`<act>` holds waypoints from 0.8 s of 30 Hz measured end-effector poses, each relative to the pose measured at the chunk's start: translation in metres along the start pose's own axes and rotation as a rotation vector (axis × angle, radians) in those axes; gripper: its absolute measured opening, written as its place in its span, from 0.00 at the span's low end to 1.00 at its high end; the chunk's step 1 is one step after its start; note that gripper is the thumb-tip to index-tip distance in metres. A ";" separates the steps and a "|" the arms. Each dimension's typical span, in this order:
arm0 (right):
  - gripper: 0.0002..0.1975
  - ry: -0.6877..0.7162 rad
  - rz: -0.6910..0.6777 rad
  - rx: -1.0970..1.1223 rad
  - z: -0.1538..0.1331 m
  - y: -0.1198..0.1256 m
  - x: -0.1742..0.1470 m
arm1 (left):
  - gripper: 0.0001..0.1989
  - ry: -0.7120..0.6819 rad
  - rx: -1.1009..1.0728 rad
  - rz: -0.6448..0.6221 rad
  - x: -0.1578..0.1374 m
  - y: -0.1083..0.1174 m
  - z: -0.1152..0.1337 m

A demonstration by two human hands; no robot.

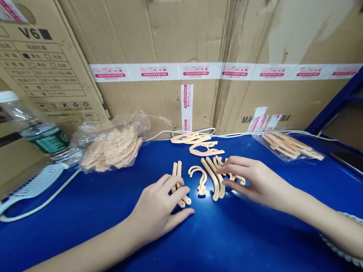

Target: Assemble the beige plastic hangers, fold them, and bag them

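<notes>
Pale beige plastic pieces lie on the blue table in front of me. My left hand rests over a pair of slim bars, its fingers apart and partly covering them. Between my hands lies a curved hook piece with a small base. Just right of it are two bent arms, side by side. My right hand hovers at these arms and at several more hook pieces, fingers spread; its fingertips hide some of them. Whether it touches any piece I cannot tell.
Behind the pieces lie folded hanger-shaped parts and a white cable. A bag of beige pieces, a bottle and a hairbrush are left. At right are bagged bars and a dark phone-like slab. Cardboard stands behind.
</notes>
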State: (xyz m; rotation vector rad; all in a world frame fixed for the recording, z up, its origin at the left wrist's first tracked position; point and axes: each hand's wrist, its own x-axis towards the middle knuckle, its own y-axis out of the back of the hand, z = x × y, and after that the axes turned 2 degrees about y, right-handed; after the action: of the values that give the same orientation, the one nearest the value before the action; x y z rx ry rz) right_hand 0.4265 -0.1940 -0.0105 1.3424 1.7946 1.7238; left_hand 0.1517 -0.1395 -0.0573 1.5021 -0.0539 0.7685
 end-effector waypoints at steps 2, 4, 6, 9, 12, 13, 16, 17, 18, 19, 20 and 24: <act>0.08 -0.004 -0.090 0.003 -0.004 -0.003 -0.001 | 0.10 0.007 -0.026 -0.012 0.000 -0.001 -0.001; 0.09 0.004 -0.154 -0.015 -0.007 -0.006 -0.001 | 0.08 0.006 -0.056 -0.020 0.000 -0.001 -0.003; 0.10 0.014 -0.194 -0.041 -0.009 -0.010 -0.001 | 0.08 0.008 -0.080 -0.022 0.001 -0.002 -0.004; 0.08 0.032 -0.225 -0.066 -0.010 -0.015 0.001 | 0.07 0.020 -0.084 -0.013 0.002 -0.002 -0.009; 0.06 0.051 -0.214 -0.095 -0.008 -0.020 0.002 | 0.06 0.041 -0.064 0.002 0.003 -0.004 -0.016; 0.06 0.052 -0.201 -0.107 -0.007 -0.021 0.002 | 0.06 0.050 -0.056 0.005 0.004 -0.004 -0.019; 0.07 0.040 -0.165 -0.084 -0.005 -0.024 0.003 | 0.06 0.073 -0.041 0.012 0.005 -0.005 -0.026; 0.07 0.035 -0.148 -0.045 -0.006 -0.024 0.003 | 0.06 0.076 -0.040 0.015 0.006 -0.005 -0.028; 0.09 0.031 -0.126 0.000 -0.007 -0.025 0.004 | 0.06 0.077 -0.041 0.018 0.006 -0.005 -0.028; 0.10 0.031 -0.105 0.037 -0.008 -0.025 0.004 | 0.06 0.077 -0.044 0.021 0.006 -0.005 -0.029; 0.11 0.035 -0.090 0.057 -0.011 -0.026 0.005 | 0.06 0.077 -0.046 0.024 0.007 -0.005 -0.029; 0.12 0.106 -0.113 -0.063 -0.025 -0.029 0.008 | 0.06 0.074 -0.048 0.040 0.006 -0.005 -0.026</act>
State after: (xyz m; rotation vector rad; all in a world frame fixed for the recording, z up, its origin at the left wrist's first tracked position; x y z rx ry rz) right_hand 0.3918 -0.1985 -0.0284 1.1222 1.8183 1.8054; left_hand 0.1480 -0.1124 -0.0617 1.4297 -0.0462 0.8487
